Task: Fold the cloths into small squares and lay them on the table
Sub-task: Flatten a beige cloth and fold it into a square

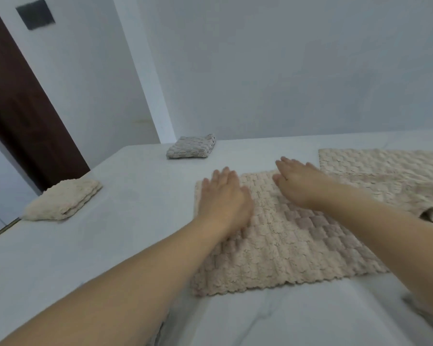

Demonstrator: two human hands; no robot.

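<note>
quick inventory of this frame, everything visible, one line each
spread cloth: 1, beige, flat on the table centre, under both hands
folded grey cloth: 1, grey, far table edge near the wall corner
folded cream cloth: 1, cream, left table edge
unfolded cloth: 1, cream, far right, partly rumpled
table: 1, white, marbled
wall: pale grey, behind the table
door: 1, dark brown, far left
left hand: 1, fingers straight, flat on the spread cloth
right hand: 1, fingers straight, at the spread cloth's far edge

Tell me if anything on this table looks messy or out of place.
Mostly tidy. The cloth at the far right is rumpled, one part turned over itself. The two folded cloths, grey and cream, lie neat; both hands smooth the flat cloth.
</note>
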